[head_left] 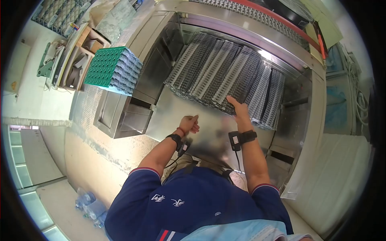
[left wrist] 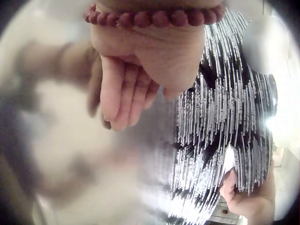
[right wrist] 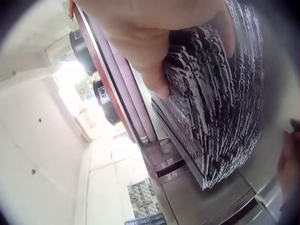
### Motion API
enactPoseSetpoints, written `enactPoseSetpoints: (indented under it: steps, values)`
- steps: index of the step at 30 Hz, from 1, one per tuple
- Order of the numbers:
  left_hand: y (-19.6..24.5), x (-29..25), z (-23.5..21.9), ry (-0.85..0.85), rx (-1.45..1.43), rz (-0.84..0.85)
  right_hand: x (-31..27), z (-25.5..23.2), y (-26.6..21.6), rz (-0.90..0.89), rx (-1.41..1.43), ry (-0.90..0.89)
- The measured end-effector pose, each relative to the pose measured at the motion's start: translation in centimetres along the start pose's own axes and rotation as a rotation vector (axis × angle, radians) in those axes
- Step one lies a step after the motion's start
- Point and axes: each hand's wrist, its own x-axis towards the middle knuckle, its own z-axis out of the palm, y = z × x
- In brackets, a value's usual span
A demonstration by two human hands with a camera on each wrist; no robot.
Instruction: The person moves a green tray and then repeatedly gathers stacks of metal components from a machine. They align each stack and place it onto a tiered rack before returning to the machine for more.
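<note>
Rows of thin, dark grey sheets with ridged, bumpy edges [head_left: 223, 68] stand packed side by side on a shiny steel surface [head_left: 171, 106]. My right hand [head_left: 240, 112] is at the near edge of these rows, toward the right. In the right wrist view, its thumb and fingers straddle a bunch of the ridged sheets [right wrist: 201, 93], gripping it from two sides. My left hand [head_left: 189, 123] hovers over the bare steel on the near left, away from the rows. Its fingers [left wrist: 126, 93] hang loosely bent and hold nothing.
Steel walls [head_left: 157, 68] enclose the surface at left and right. A roller [head_left: 249, 24] runs along the far side. On the left ledge stands a stack with a green bumpy top [head_left: 105, 66]. Beyond it is a wooden shelf box [head_left: 82, 60]. Plastic bottles [head_left: 92, 207] lie at the lower left.
</note>
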Motion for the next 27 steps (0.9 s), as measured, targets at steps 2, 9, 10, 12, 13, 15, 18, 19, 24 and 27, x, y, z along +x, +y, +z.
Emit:
enactPoseSetpoints:
  steps: [2,9,10,12,13,15,18,19,24,27]
  values:
    - [0.1,-0.1,0.1,0.020,0.004,-0.001,-0.3,-1.8,-0.3,0.046,-0.027,-0.030]
    - [-0.3,-0.1,-0.5,-0.065,0.000,-0.031,-4.7,-6.2,0.6,0.044,-0.071,-0.083]
    - [-0.1,-0.4,-0.5,-0.117,-0.326,-0.063,-5.4,-6.4,1.1,0.042,-0.070,-0.079]
    - [0.7,-1.6,-0.2,-0.166,-0.647,-0.109,-7.1,-6.7,2.2,0.116,-0.105,-0.132]
    - [2.0,-2.6,0.3,-0.338,-0.791,-0.041,-7.6,-6.9,3.0,0.173,-0.102,-0.137]
    - [3.1,-3.5,1.1,-0.511,-0.932,0.022,-8.9,-6.7,4.3,0.150,-0.032,-0.158]
    - [3.8,-4.1,1.8,-0.566,-0.961,0.014,-9.4,-6.8,5.6,0.106,0.066,-0.185]
    - [3.9,-4.5,2.0,-0.541,-0.888,0.010,-9.2,-7.1,5.8,0.116,0.087,-0.189]
    - [4.9,-4.3,0.0,-0.665,-0.663,0.019,-9.2,-7.1,6.3,0.149,0.274,-0.213]
    - [5.6,-4.0,-0.4,-0.683,-0.507,0.011,-9.1,-7.0,6.7,0.127,0.277,-0.192]
